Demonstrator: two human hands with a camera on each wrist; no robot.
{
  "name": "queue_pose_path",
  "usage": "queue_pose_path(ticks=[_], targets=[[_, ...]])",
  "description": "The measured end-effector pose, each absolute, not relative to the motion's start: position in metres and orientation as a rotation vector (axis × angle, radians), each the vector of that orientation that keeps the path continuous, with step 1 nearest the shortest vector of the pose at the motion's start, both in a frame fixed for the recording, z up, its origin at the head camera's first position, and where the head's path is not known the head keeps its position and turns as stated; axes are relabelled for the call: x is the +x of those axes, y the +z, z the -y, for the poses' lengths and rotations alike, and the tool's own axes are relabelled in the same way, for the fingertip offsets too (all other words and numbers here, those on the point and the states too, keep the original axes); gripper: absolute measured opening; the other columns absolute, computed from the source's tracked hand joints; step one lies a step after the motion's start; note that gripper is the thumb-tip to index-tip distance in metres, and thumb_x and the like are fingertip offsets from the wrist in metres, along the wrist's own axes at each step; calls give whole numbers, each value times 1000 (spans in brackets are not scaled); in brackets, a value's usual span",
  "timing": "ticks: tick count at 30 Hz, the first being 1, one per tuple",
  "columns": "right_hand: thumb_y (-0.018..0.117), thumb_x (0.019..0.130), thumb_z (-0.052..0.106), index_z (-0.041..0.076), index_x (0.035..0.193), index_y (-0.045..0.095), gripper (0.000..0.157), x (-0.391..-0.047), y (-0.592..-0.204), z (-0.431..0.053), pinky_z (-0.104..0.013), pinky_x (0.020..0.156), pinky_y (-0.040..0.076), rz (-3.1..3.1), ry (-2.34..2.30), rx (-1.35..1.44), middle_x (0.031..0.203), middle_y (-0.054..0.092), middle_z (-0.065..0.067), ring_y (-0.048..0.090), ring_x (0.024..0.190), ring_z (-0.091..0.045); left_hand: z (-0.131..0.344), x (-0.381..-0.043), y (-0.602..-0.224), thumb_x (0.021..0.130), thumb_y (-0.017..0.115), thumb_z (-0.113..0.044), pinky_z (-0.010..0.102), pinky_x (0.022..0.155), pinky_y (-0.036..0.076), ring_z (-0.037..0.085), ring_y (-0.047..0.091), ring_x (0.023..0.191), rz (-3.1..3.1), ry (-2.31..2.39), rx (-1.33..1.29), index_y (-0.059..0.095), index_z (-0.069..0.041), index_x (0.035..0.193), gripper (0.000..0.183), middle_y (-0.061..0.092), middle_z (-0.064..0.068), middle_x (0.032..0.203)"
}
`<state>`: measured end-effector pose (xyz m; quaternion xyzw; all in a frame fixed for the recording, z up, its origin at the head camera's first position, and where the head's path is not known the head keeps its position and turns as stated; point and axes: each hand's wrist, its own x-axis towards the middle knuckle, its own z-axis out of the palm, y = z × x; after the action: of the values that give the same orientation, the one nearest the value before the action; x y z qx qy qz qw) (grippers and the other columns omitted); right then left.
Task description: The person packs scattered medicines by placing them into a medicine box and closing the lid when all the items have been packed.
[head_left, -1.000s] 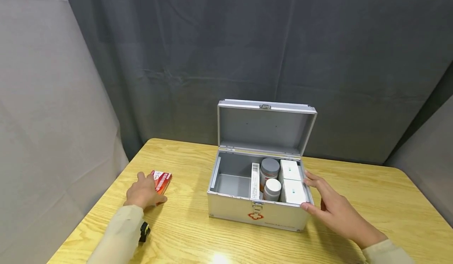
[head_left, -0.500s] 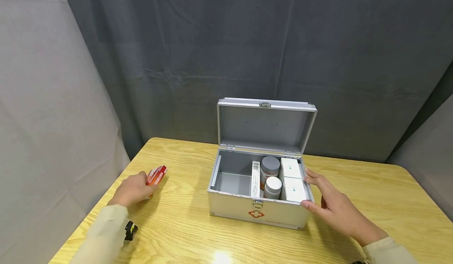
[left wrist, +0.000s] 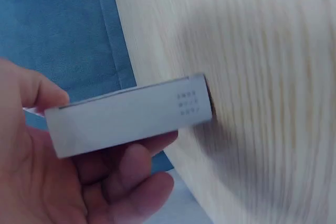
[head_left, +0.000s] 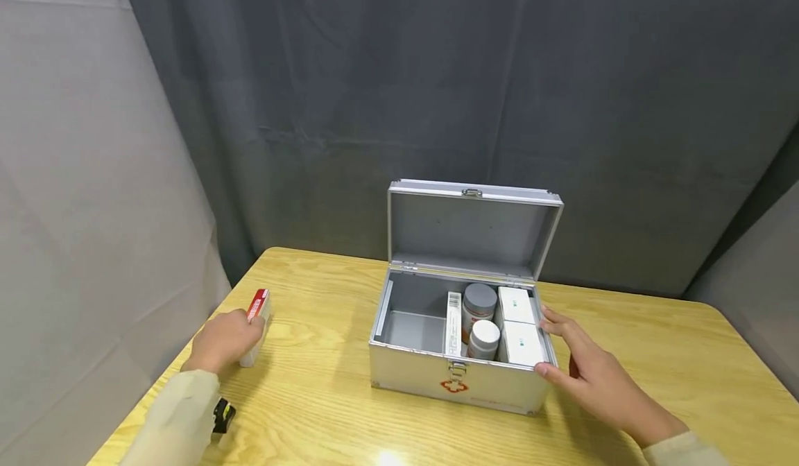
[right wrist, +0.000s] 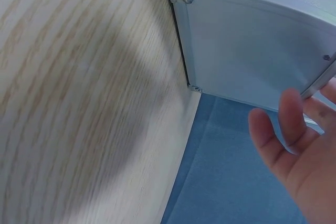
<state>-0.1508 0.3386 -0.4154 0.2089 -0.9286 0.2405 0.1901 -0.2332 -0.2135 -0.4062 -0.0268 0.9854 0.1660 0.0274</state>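
My left hand (head_left: 223, 341) grips a red-and-white medicine box (head_left: 259, 306) at the table's left side. In the left wrist view, the box's white narrow side (left wrist: 128, 115) faces the camera, with the thumb above it and the fingers beneath. An aluminium first-aid case (head_left: 431, 376) stands with its lid (head_left: 468, 234) raised. My right hand (head_left: 596, 379) touches the case's right rim with relaxed fingers, its thumb at the front corner. In the right wrist view, several fingertips (right wrist: 290, 106) lie near the case's side wall (right wrist: 252, 45).
Inside the case stand a slim white box (head_left: 453, 324), a grey-capped bottle (head_left: 479, 299), a white-capped bottle (head_left: 483, 338) and two white cartons (head_left: 523, 343) on the right. The wooden table (head_left: 299, 397) lies before a dark curtain (head_left: 324, 105).
My left hand has picked up the medicine box, drawn it slightly left and nearer, and turned it onto its edge. The right hand stays at the case.
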Motion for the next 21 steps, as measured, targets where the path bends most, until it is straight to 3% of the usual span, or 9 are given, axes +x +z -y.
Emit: queue_pose_path(ticks=[5, 10, 12, 16, 21], targets=[[76, 87, 25, 15, 136, 49, 57, -149, -416, -339, -14, 50, 35, 2608, 675, 580, 151, 47, -12, 35, 56, 7, 216, -234, -406, 94, 39, -33, 37, 55, 43, 25, 59, 70, -3051, 490, -127, 64, -3, 87, 40, 67, 16, 86], [76, 88, 25, 15, 137, 49, 57, -149, -417, -338, -14, 51, 36, 2620, 681, 570, 152, 47, -12, 35, 55, 7, 211, -235, -400, 89, 48, -24, 40, 58, 47, 31, 61, 75, -3061, 457, -145, 57, 8, 111, 39, 66, 23, 93], [75, 88, 25, 15, 137, 49, 56, -150, -417, -339, -14, 51, 36, 2625, 681, 567, 152, 46, -12, 35, 55, 6, 208, -235, -398, 88, 50, -21, 40, 57, 48, 32, 61, 75, -3065, 435, -163, 57, 9, 111, 38, 65, 24, 93], [75, 88, 25, 14, 137, 49, 57, -149, -416, -340, -14, 52, 36, 2623, 674, 556, 152, 46, -12, 35, 56, 6, 203, -237, -393, 85, 52, -21, 38, 54, 46, 30, 60, 72, -3060, 407, -192, 65, 2, 93, 27, 65, 20, 88], [76, 87, 25, 14, 137, 50, 57, -149, -416, -339, -14, 52, 35, 2616, 666, 556, 151, 47, -11, 35, 57, 7, 199, -234, -387, 83, 54, -21, 37, 53, 46, 29, 60, 72, -3061, 412, -212, 66, 1, 91, 26, 66, 19, 88]])
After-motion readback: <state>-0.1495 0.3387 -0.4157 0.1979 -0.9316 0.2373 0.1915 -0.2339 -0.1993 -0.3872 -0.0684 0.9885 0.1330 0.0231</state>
